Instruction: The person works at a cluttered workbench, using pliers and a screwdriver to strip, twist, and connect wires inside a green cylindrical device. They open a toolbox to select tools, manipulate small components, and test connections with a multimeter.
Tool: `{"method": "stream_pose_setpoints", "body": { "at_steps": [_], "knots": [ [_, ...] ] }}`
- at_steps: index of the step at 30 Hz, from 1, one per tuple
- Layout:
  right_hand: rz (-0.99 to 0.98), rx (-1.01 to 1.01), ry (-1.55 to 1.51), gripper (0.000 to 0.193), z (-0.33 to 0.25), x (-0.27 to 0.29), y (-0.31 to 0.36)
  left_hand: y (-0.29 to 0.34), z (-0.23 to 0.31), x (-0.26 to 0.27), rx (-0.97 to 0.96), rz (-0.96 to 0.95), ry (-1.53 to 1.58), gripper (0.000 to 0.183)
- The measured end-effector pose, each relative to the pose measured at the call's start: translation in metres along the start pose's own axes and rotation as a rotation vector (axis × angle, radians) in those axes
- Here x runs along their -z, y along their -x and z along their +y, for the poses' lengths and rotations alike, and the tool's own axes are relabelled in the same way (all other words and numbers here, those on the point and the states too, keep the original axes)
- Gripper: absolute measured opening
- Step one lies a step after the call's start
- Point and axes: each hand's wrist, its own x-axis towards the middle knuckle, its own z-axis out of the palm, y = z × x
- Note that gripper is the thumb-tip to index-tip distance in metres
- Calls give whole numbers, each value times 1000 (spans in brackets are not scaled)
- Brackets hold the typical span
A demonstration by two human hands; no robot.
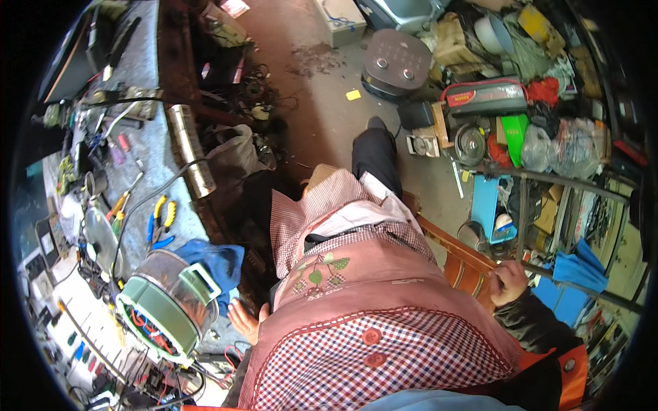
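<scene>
My left hand [245,320] is at the edge of the cluttered workbench [140,61], fingers apart and holding nothing. Beside it on the bench is a light green appliance [154,312] with a clear bowl and a handle, its red and blue wires exposed. A blue cloth [223,264] lies just behind this appliance. Farther along are pliers [159,222] with yellow and blue handles. On my right side, my right hand [508,282] has its fingers curled around the end of a wooden chair rail [452,240]. My pink checked apron [384,294] covers my lap.
A dark round-cornered appliance [396,61] stands on the floor ahead. To the right, a metal rack [569,183] and piled goods crowd the space, with a green box [514,137] among them. A metallic cylinder [192,151] lies along the bench edge, near a black cable.
</scene>
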Motion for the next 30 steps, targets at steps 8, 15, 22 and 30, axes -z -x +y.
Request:
{"method": "stream_pose_setpoints", "body": {
  "at_steps": [8, 15, 22, 30],
  "knots": [
    [-91, 9, 82, 11, 24, -10, 4, 3, 10, -3, -11, 40, 26, 12],
    [-171, 118, 83, 26, 113, -34, -24, -12, 18, 2, 25, 11, 100, 23],
    [-342, -7, 147, 36, 140, -1, -126, -4, 8, -16, -98, 89, -162, 18],
    [-403, -70, 249, 42, 99, 18, -183, -7, -2, -24, -105, 130, -185, 23]
  ]
}}
